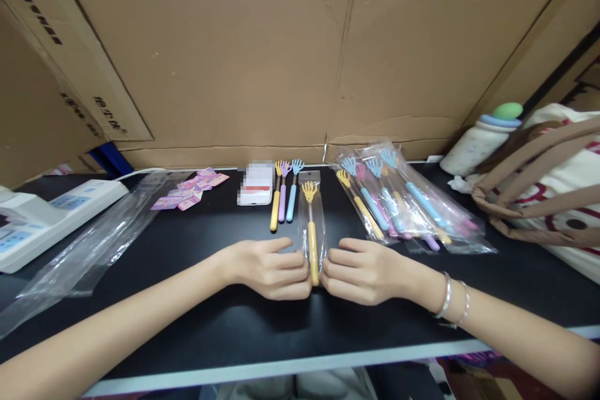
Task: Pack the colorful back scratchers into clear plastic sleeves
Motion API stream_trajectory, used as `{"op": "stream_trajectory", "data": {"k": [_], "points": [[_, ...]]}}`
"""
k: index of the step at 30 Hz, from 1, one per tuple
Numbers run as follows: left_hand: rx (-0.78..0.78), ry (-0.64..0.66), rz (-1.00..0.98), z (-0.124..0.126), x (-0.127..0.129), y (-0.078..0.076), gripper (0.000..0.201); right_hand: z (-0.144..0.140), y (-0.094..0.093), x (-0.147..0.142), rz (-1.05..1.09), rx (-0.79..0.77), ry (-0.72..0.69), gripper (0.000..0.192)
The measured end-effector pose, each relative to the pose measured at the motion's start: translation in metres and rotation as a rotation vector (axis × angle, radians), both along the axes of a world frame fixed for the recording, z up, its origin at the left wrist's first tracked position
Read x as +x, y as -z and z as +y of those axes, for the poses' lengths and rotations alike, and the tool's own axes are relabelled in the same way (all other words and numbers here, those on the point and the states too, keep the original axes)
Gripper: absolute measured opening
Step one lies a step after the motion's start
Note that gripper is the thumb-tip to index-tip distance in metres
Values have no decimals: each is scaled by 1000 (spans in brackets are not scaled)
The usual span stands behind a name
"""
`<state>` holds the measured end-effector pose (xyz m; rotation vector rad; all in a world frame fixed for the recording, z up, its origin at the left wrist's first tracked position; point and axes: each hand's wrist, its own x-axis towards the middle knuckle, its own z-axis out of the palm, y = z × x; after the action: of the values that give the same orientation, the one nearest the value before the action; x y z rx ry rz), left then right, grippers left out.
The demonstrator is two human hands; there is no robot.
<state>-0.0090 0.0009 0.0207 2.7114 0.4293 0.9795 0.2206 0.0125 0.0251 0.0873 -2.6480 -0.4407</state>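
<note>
A yellow back scratcher [312, 244] lies inside a narrow clear plastic bag [304, 215] at the middle of the table, its claw pointing away from me. My left hand [276, 269] is closed at the bag's lower left edge, fingers curled in. Opposite it, my right hand [360, 270] is closed at the lower right edge; the fingertips of both hands are partly hidden. Just beyond my left hand lie three unbagged scratchers: a yellow one [275, 209], a purple one [282, 200] and a blue one [291, 200].
Several bagged back scratchers [389, 200] lie in a pile to the right. Small pink cards [190, 190], empty plastic bags [100, 237] and a power strip [70, 206] are on the left. A phone [257, 190] sits behind; a bottle [478, 140] and cloth bag [557, 181] stand right.
</note>
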Motion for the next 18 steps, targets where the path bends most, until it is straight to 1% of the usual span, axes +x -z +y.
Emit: {"op": "stream_trajectory", "data": {"k": [2, 4, 7, 9, 10, 12, 14, 18], "points": [[74, 25, 61, 1, 1, 3, 15, 3, 3, -2, -8, 38, 21, 25], [189, 24, 180, 1, 2, 4, 19, 5, 4, -2, -33, 18, 75, 25], [459, -11, 318, 1, 3, 4, 24, 8, 2, -3, -98, -101, 173, 22], [634, -20, 332, 2, 2, 5, 24, 10, -1, -4, -153, -198, 208, 17], [691, -19, 322, 3, 1, 6, 23, 10, -4, -4, -181, -243, 216, 13], [745, -19, 308, 4, -1, 7, 21, 12, -7, -6, -231, -327, 219, 8], [755, -26, 301, 5, -2, 8, 19, 15, -9, -6, -259, -409, 205, 8], [738, -43, 279, 6, -5, 10, 17, 19, -4, -2, -200, -575, 153, 10]]}}
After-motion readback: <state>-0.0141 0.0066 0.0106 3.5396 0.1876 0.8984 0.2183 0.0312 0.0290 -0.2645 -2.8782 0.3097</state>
